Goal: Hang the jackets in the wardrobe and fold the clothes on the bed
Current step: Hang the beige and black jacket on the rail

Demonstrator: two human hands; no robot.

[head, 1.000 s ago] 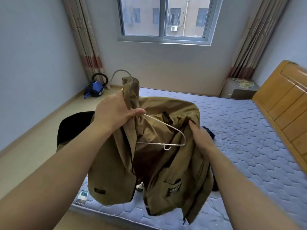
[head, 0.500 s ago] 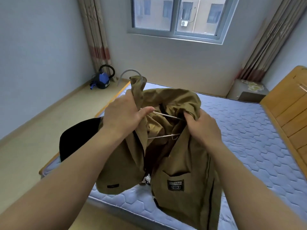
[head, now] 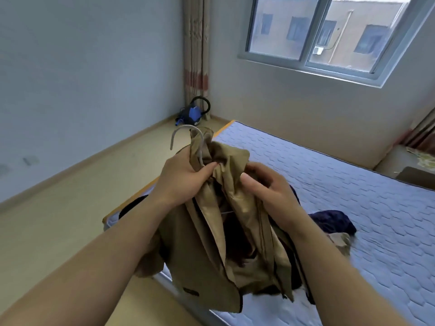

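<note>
Early in the task, judging from here: fitting a khaki cotton jacket [head: 211, 255] onto a thin grey wire hanger [head: 186, 137], held up at frame centre above the bed edge, not yet in any wardrobe; no wardrobe in view. Left hand [head: 181, 180] clamped round the hanger neck plus bunched collar, with the hook poking out at 12 o'clock of the fist. Right hand [head: 270, 191] at 3 o'clock of the collar, fingers curled into the shoulder fabric, pinching it, probably to pull it over the hanger arm. Left to do: seat the shoulders, carry, hang, then fold the rest. Unfolded on the lilac quilted mattress [head: 341, 175]: crumpled dark navy garment [head: 334, 222] at 4 o'clock of the jacket, black garment [head: 131, 208] at 9 o'clock, under the left forearm. Room: beige floor [head: 70, 208] at 9 o'clock, blue-and-black vacuum-like appliance [head: 193, 111] in the 11 o'clock corner below a patterned beige curtain [head: 195, 55], sliding window [head: 317, 36] at 1 o'clock, low bedside cabinet [head: 400, 170] at 3 o'clock.
</note>
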